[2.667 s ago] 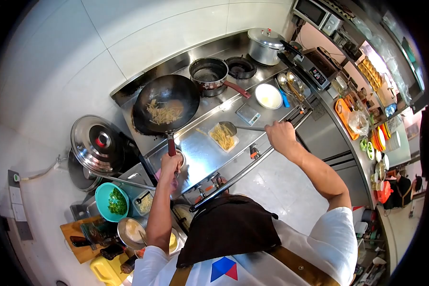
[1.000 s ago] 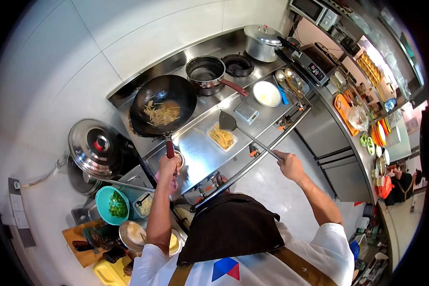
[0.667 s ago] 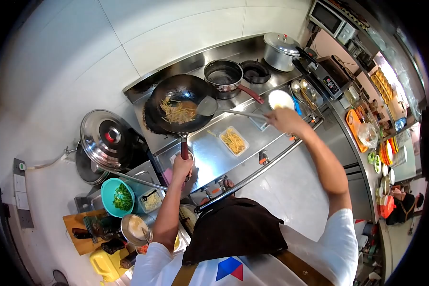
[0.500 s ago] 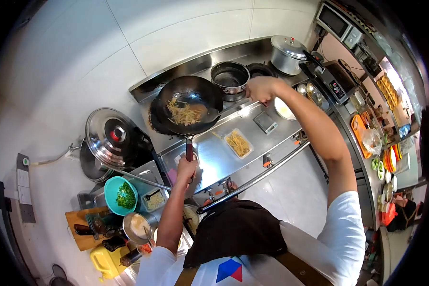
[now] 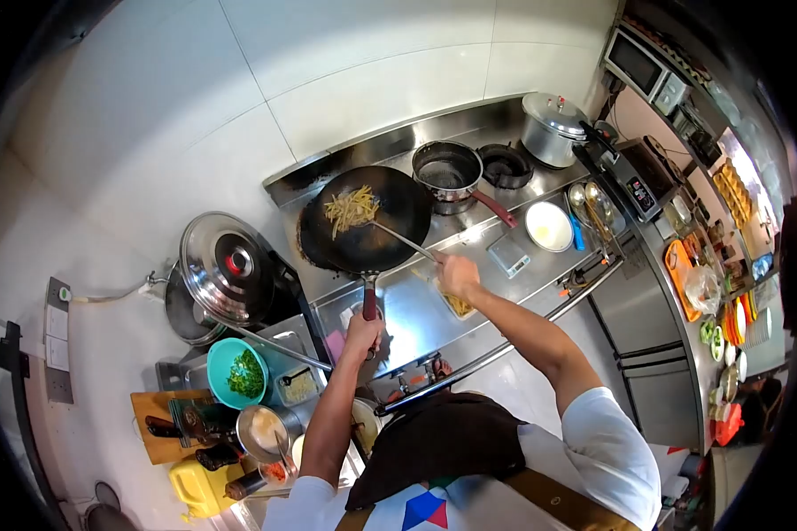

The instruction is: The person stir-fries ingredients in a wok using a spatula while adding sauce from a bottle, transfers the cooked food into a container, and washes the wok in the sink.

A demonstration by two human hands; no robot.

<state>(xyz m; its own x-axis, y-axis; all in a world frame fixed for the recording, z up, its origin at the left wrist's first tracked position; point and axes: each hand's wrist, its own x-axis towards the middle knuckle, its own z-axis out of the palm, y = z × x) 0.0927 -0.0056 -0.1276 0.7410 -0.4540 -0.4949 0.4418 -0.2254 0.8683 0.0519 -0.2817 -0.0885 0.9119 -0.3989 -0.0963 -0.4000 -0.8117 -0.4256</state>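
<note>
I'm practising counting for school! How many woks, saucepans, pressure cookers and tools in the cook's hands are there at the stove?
Woks: 1 wok, held by the left hand
Saucepans: 1 red-handled saucepan
Pressure cookers: 1 silver pressure cooker
Hand-held tools: 1 long-handled tool, in the right hand
Total: 4

The metal wok (image 5: 390, 202) looks smooth, softly sheened; its handle (image 5: 369, 299) is possibly wood. Glossy stainless-steel tabletop (image 5: 407, 310), polished metal pot lid (image 5: 206, 274), matt wooden cutting board (image 5: 154, 407).
</note>
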